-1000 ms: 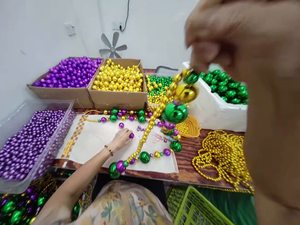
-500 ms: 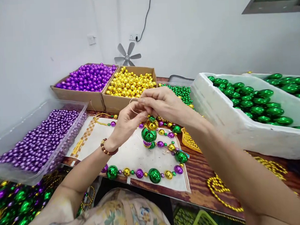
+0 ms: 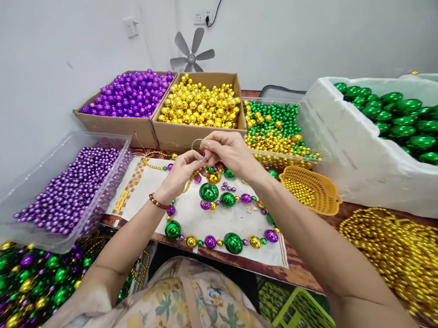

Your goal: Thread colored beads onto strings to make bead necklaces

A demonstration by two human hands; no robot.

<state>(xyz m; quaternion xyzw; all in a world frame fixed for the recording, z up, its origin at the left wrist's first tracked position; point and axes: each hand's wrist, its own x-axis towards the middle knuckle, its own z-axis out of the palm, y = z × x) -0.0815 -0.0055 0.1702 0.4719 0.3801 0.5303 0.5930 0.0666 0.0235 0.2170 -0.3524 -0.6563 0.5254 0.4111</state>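
My left hand (image 3: 183, 173), a brown bead bracelet at its wrist, has its fingertips pinched together. My right hand (image 3: 228, 153) pinches right against it. A pale thin cord (image 3: 196, 142) loops up from between the two sets of fingers. Just below them hang a gold bead (image 3: 214, 177) and a large green bead (image 3: 209, 192). A string of purple, gold and green beads (image 3: 233, 242) curves over the white cloth (image 3: 207, 222). Several small loose purple beads (image 3: 228, 187) lie near its middle. The cord's ends are hidden by my fingers.
Cardboard boxes hold purple balls (image 3: 138, 97) and gold balls (image 3: 198, 104). A clear tub of small purple beads (image 3: 73, 194) is at left, a green-and-gold tub (image 3: 275, 132) behind. At right are a yellow basket (image 3: 325, 193), a foam box (image 3: 352, 148) and gold bead chains (image 3: 400, 257).
The view has shifted downward, showing more of the yellow basket and gold chains. My hands stay together at the cord; less of its loop shows. Loose purple beads on the cloth are now visible.
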